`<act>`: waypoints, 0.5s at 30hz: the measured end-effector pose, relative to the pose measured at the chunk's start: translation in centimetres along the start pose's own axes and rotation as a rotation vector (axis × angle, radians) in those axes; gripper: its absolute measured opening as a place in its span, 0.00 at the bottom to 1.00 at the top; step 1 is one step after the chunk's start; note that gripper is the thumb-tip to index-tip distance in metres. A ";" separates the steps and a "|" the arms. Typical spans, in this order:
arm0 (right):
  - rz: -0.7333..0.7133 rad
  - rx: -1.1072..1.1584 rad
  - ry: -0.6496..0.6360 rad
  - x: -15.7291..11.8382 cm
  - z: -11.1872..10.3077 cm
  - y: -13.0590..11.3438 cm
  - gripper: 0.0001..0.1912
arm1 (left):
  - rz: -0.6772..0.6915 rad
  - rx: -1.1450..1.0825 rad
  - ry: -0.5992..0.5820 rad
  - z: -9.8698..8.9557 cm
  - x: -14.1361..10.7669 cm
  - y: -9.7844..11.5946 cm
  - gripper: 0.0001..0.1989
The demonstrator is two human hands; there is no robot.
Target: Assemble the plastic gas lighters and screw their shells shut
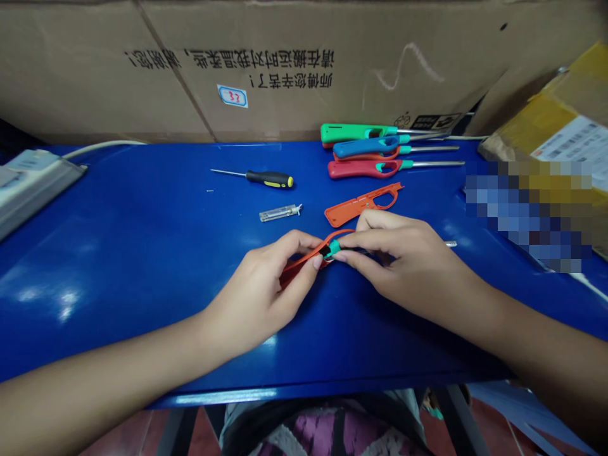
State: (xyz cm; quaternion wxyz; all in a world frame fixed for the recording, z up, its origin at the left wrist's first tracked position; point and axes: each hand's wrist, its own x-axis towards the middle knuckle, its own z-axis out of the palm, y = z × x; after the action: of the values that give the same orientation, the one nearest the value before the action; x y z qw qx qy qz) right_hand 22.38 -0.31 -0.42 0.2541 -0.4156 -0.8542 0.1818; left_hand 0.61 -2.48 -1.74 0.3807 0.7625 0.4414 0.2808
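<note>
Table [118,253] spreads wide behind its front edge [225,396], left hand [263,278] clamping casing [289,275], right hand [403,250] green collar [333,249].

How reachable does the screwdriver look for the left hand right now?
Probably yes: the screwdriver lies uncovered beyond the left hand, past the clear fuel tank, though that hand is occupied with the orange lighter shell.

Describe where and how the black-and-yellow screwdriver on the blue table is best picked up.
Probably by the middle of the screwdriver's handle, coming from above and pinching across it: the handle is thicker than the slim metal shaft, and lies lengthwise, shaft pointing to picture left.
</note>
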 end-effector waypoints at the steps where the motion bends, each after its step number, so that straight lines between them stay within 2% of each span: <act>1: -0.002 0.021 -0.004 0.1 0.0 0.1 0.07 | 0.005 0.005 -0.001 0.0 0.0 0.0 0.08; 8: -0.029 0.111 -0.023 0.4 -0.4 0.4 0.10 | 0.014 0.004 0.005 -0.2 -0.2 -0.1 0.09; 15: -0.096 0.051 0.006 0.4 -0.4 0.4 0.13 | 0.023 -0.030 0.007 -0.1 -0.2 -0.2 0.09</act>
State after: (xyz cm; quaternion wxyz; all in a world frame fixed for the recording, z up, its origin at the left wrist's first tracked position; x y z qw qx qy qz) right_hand 22.63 0.30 -0.12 0.2756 -0.3684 -0.8674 0.1896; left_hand 0.34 -2.55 -1.81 0.3872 0.7609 0.4296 0.2942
